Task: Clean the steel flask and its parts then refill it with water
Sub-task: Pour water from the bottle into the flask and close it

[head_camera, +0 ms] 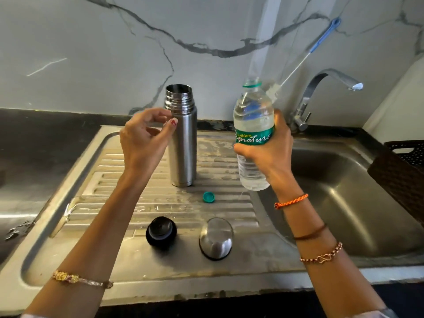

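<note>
An uncapped water bottle (253, 134), thin-walled and likely squashy, is gripped mid-body by the right hand (270, 148); the rigid, probably slippery steel flask (182, 136) stands open on the wet drainboard (68, 180), left hand (143, 136) loosely curled beside it, holding nothing.

You get one head cam only: looks forward and down from above the sink drainboard (146, 267), close range, both forearms entering from the bottom edge.

A dark woven basket (403, 171) sits at the sink's right edge on the black counter (34, 143). A marble-patterned wall (91, 42) rises behind.
</note>
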